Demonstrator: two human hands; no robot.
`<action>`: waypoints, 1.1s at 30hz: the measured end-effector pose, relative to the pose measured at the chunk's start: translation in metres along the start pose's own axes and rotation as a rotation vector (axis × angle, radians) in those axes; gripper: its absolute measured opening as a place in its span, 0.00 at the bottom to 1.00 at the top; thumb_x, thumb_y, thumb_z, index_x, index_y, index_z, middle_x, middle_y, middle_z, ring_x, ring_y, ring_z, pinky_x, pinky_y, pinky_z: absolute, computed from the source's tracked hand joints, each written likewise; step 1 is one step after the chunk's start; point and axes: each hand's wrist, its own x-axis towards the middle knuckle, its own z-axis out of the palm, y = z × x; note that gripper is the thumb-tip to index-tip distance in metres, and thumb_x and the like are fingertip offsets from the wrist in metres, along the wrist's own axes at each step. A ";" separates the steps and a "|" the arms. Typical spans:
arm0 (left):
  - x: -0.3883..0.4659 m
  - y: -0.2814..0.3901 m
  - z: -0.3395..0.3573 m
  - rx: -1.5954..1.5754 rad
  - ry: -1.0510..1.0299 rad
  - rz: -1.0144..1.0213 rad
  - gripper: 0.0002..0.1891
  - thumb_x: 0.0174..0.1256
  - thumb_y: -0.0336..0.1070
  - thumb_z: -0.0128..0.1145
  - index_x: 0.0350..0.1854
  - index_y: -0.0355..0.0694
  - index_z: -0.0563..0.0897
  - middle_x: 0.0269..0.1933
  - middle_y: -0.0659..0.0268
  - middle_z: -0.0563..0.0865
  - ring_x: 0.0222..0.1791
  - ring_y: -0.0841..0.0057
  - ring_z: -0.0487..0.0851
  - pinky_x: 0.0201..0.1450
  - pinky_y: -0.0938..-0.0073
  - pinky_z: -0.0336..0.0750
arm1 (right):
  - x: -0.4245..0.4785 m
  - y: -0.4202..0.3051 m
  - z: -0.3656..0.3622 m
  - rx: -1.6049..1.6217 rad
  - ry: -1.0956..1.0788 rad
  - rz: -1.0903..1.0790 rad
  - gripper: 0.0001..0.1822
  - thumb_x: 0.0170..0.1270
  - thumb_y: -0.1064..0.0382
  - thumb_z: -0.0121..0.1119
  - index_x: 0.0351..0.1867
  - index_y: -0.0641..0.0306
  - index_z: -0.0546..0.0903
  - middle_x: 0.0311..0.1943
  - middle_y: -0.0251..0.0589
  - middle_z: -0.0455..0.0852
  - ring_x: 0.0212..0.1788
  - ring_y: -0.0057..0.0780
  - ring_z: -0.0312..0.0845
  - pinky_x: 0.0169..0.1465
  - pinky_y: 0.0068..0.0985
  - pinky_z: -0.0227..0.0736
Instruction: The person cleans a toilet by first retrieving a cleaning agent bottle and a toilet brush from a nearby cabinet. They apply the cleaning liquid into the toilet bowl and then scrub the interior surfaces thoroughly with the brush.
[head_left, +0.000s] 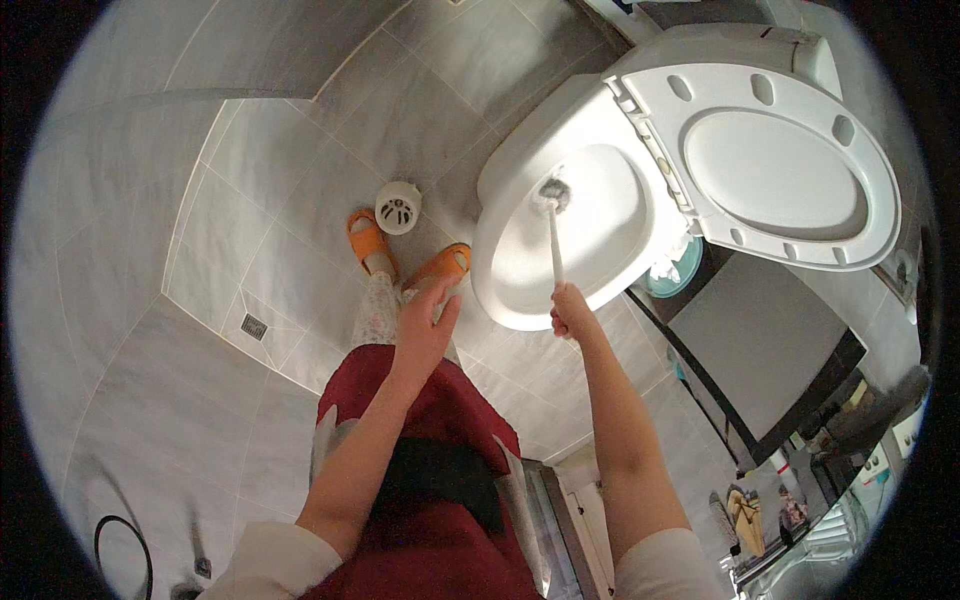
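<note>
My right hand (573, 311) is closed around the white handle of a toilet brush (556, 244) above the near rim of the bowl. The brush head, dark and bristly, rests inside the white toilet bowl (517, 259), at its far left inner side. Both the toilet's seat and lid (772, 169) are raised to the right. My left hand (430, 319) hangs in front of my legs, left of the toilet, with its fingers apart and nothing in it. Past my orange slippers (443, 264) a white brush holder (398, 208) with a slotted inside stands on the tiled floor.
A turquoise waste bin (679, 274) with a white liner stands close to the toilet's right side. Right of it is a dark-framed grey panel (757, 345). A floor drain (254, 326) lies at the left. Hair brushes (745, 521) sit at the lower right.
</note>
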 end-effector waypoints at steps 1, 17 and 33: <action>0.002 -0.003 0.000 -0.003 0.010 0.010 0.14 0.64 0.34 0.51 0.52 0.41 0.76 0.51 0.63 0.80 0.49 0.73 0.79 0.53 0.73 0.71 | 0.008 -0.008 0.001 0.029 0.007 0.014 0.19 0.68 0.49 0.32 0.34 0.64 0.64 0.15 0.37 0.63 0.11 0.23 0.55 0.10 0.25 0.49; 0.003 -0.015 -0.026 -0.050 0.068 0.016 0.14 0.64 0.33 0.51 0.51 0.39 0.76 0.49 0.62 0.81 0.49 0.73 0.78 0.52 0.74 0.71 | 0.011 -0.031 -0.046 -0.008 0.190 -0.234 0.25 0.64 0.63 0.44 0.64 0.46 0.63 0.22 0.41 0.72 0.15 0.25 0.61 0.16 0.26 0.60; 0.002 0.004 -0.019 -0.037 0.014 0.011 0.14 0.64 0.34 0.51 0.52 0.41 0.77 0.50 0.63 0.80 0.48 0.74 0.79 0.52 0.75 0.71 | -0.091 0.000 -0.079 -1.225 0.492 -0.480 0.21 0.62 0.61 0.47 0.58 0.43 0.71 0.22 0.46 0.81 0.26 0.40 0.81 0.27 0.36 0.76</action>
